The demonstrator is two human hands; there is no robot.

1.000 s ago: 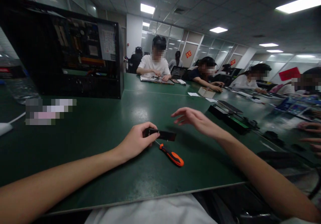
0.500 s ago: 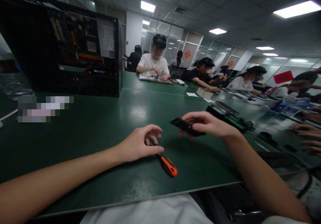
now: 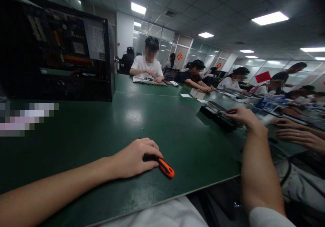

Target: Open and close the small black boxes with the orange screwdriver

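Note:
My left hand [image 3: 142, 157] rests on the green table with its fingers closed round a screwdriver [image 3: 167, 168]. The screwdriver's black and orange handle end sticks out to the right of the fingers. My right hand [image 3: 242, 116] reaches over a cluster of black parts [image 3: 215, 114] on the right of the table. Its fingers are bent down at a flat black piece [image 3: 230, 123] among these parts. The fingertips and most of that piece are hard to make out in the dark.
An open computer case [image 3: 73, 50] with a circuit board inside stands at the left. A small cardboard box [image 3: 197, 94] and white papers lie farther back. A co-worker's hands [image 3: 297, 132] are close on the right. Other people sit along the far side.
My right hand has carried the flat black piece right and away from me to the black parts. My left hand has closed on the screwdriver handle. The view has turned right.

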